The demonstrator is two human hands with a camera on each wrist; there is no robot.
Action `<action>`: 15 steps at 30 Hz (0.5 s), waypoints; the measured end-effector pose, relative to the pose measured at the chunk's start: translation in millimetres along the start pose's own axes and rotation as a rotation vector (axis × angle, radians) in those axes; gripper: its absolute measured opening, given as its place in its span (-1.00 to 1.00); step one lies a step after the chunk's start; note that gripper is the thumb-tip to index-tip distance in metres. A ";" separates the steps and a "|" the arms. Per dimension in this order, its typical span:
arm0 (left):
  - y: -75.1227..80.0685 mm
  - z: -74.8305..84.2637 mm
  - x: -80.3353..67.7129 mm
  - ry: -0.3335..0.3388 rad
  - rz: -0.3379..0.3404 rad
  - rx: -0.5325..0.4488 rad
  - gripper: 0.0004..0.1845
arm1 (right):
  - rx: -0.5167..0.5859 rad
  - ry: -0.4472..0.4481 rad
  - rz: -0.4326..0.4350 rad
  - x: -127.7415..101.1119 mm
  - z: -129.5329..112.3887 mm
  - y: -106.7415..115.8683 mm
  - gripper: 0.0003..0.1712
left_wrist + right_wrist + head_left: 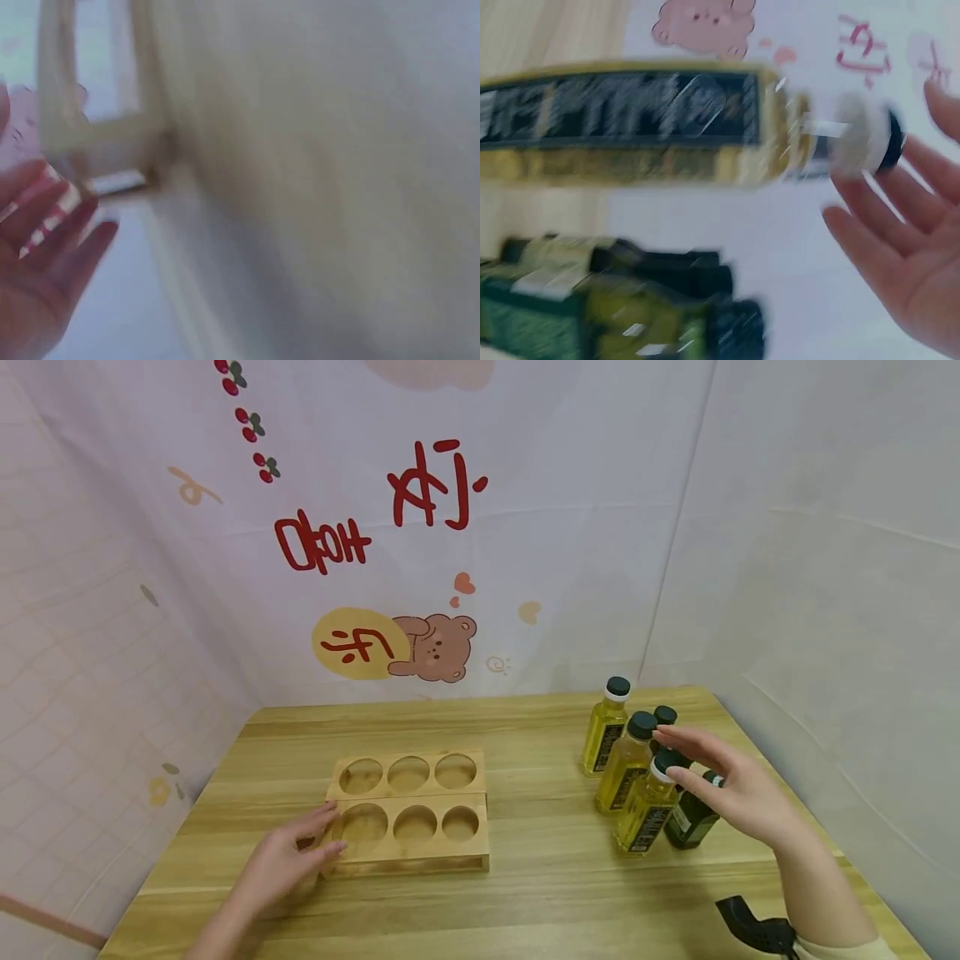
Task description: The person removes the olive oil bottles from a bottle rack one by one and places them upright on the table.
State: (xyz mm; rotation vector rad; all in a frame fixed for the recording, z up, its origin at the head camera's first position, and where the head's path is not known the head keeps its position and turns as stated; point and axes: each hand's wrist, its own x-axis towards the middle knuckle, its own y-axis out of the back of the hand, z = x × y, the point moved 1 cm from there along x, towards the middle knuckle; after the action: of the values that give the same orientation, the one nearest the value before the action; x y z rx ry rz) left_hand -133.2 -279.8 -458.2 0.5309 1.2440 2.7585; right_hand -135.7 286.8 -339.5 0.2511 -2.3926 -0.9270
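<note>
A two-tier wooden rack (408,797) with round holes sits on the table left of centre. My left hand (281,860) is at the rack's left end, its fingers loosely extended; in the blurred left wrist view, the fingertips (109,229) are by the rack's end, and contact is hard to tell. On the right stand three clear bottles of yellow oil with dark caps: a back one (603,735), a middle one (622,777) and a front one (645,818). My right hand (731,793) hovers at their caps, fingers and thumb spread, holding nothing.
Dark green bottles (692,820) stand behind and right of the oil bottles, partly hidden by my right hand. The wooden table (540,893) meets printed cloth walls (585,527) at the back and both sides.
</note>
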 end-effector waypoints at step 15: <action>-62.3 107.2 50.5 -0.256 0.083 0.462 -0.02 | -0.605 0.213 -0.098 44.9 -25.8 -143.9 0.07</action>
State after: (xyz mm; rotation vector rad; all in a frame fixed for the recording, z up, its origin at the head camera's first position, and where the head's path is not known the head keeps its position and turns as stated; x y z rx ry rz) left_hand -149.2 -151.3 -424.3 0.9516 1.8241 2.3522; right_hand -162.1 149.1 -400.5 0.2187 -1.8203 -1.5303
